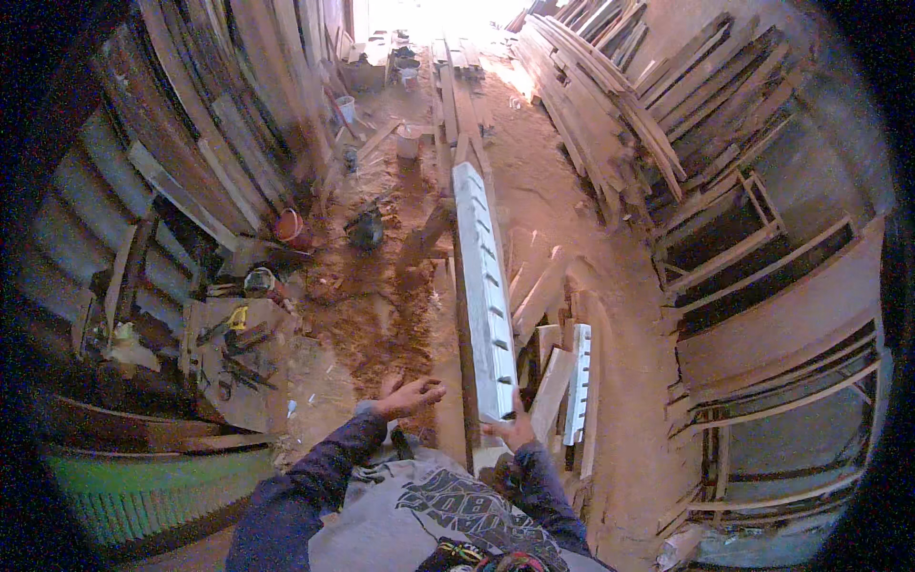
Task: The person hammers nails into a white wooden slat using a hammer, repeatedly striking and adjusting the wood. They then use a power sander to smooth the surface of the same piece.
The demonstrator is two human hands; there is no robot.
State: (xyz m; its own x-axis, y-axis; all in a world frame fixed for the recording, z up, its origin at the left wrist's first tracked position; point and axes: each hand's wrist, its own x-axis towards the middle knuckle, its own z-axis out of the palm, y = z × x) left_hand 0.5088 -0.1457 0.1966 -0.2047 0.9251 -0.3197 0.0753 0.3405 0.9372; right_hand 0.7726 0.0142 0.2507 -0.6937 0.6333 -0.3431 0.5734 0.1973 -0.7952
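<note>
A long pale board (488, 296) with a row of dark slots along it stretches away from me over a narrow wooden beam (466, 367). At its near end my right hand (517, 431) is closed on the board, with the thumb up along its right edge. My left hand (410, 397) hovers to the left of the beam, its fingers stretched out and nothing in them. To the right, a shorter-looking slotted board (578, 386) stands tilted beside loose timber pieces (549, 391).
At the left a low wooden table (243, 381) carries hand tools. A dark round object (364, 231) and a white bucket (407, 143) sit on the dusty floor. Planks (610, 105) lean along the right wall, near wooden frames (782, 419). Green corrugated material (162, 491) lies near-left.
</note>
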